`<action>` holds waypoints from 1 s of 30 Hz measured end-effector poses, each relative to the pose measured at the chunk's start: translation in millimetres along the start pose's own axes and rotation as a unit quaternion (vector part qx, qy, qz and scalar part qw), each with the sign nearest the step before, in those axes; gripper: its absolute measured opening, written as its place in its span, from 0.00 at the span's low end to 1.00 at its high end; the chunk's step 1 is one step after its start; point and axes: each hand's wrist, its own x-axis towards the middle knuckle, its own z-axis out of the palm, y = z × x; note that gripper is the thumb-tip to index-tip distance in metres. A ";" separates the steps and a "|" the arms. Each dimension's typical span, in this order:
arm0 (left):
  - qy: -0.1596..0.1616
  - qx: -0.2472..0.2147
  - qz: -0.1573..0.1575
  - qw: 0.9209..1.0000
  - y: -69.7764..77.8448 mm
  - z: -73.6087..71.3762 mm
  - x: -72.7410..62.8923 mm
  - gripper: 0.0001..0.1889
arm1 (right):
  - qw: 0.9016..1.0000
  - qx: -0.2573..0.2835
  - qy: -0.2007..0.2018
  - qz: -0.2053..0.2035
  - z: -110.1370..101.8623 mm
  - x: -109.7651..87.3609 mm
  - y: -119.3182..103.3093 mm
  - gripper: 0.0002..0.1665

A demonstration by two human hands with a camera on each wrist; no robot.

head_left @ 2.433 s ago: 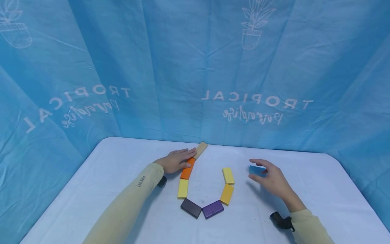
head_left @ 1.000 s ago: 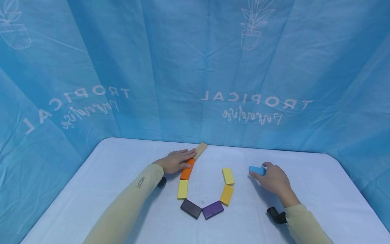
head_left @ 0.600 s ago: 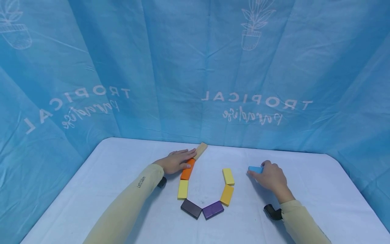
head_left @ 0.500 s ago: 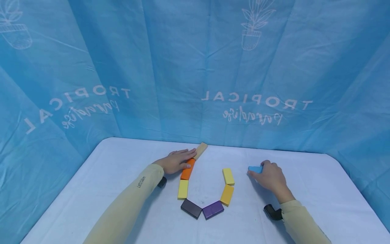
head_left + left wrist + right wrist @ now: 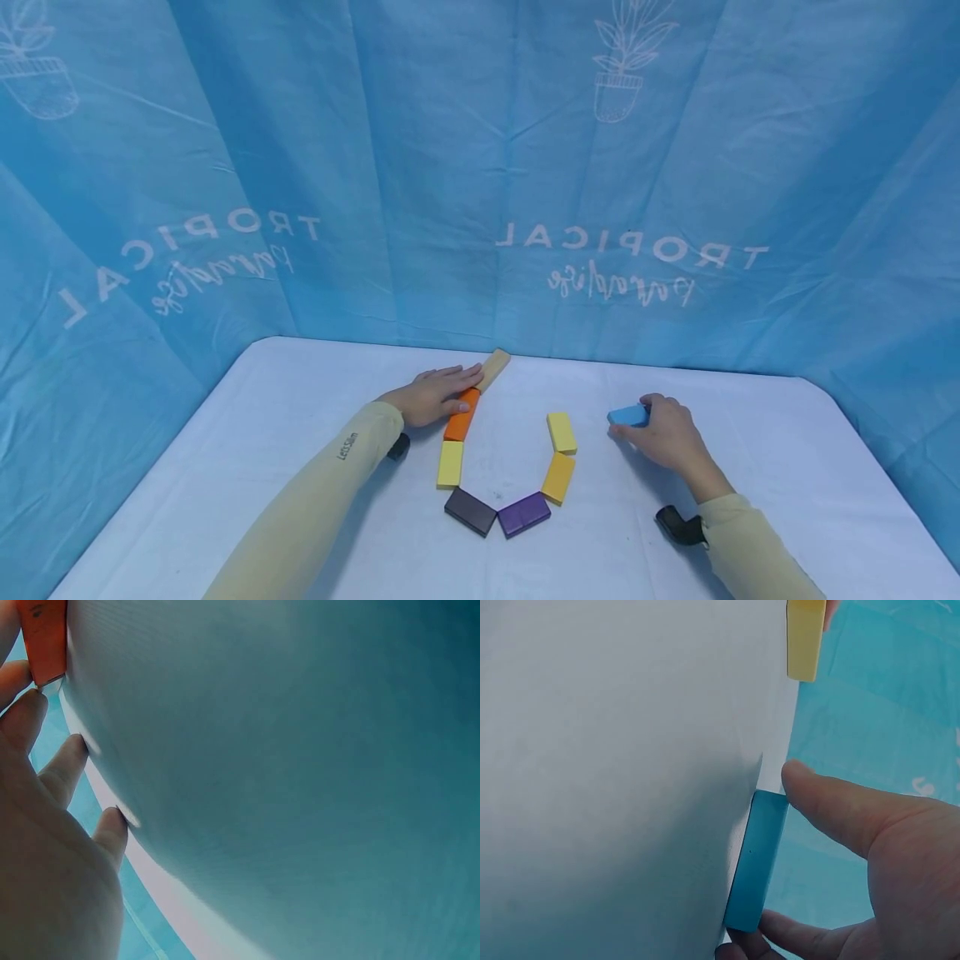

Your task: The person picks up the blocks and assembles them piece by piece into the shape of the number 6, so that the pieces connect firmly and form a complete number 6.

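Note:
In the head view my right hand (image 5: 670, 433) pinches a blue block (image 5: 628, 416) between thumb and fingers, to the right of a U-shaped row of blocks. The right wrist view has the thumb at one end of this blue block (image 5: 756, 861) and fingers at the other. My left hand (image 5: 431, 395) lies with extended fingers at the row's far left. Its fingers touch the natural wood block (image 5: 495, 367) and the orange block (image 5: 461, 419). Only part of the orange block (image 5: 45, 637) enters the left wrist view.
Below the orange block, the row runs through a yellow block (image 5: 450, 464), a black block (image 5: 471, 511), a purple block (image 5: 524, 514), an amber block (image 5: 558, 477) and a pale yellow block (image 5: 561, 432). The white table (image 5: 337, 367) ends at a blue printed curtain (image 5: 450, 167).
My right hand, at first spread around the blue block, has gripped it, shifted it slightly left and turned it a little. The left hand and the row have stayed still.

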 end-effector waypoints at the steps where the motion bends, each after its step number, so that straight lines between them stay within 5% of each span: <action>1: 0.000 0.000 0.000 1.000 -0.1 0.0 0.1 0.33 | 1.000 0.001 0.000 0.003 0.0 -0.1 0.0 0.48; 30: 0.003 0.005 0.006 1.000 -2.5 1.8 1.6 0.33 | 1.000 -0.002 -0.005 -0.002 0.0 -1.1 -1.9 0.49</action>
